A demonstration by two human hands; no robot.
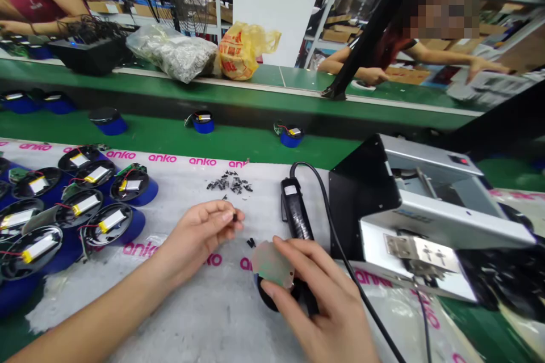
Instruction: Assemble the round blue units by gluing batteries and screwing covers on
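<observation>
My left hand [208, 227] is closed in a pinch on a small black piece [234, 217], held above the white sheet [179, 306]. Between the thumb and fingers of my right hand [323, 289] is a thin translucent round disc [271, 264]. Under that disc a dark round part with a blue edge [266, 298] shows, mostly covered. A pile of small black pieces [230, 182] lies beyond my left hand, and a few more black pieces [251, 243] lie beside the disc. A black corded electric screwdriver [296, 207] lies just past my right hand.
Blue round housings with batteries and wires [87, 204] crowd the left. A metal box-shaped machine [426, 204] stands at right, and a black cable [340, 244] curves across the sheet. More housings [292, 135] sit on the green belt [162, 130]. Two people work across the bench.
</observation>
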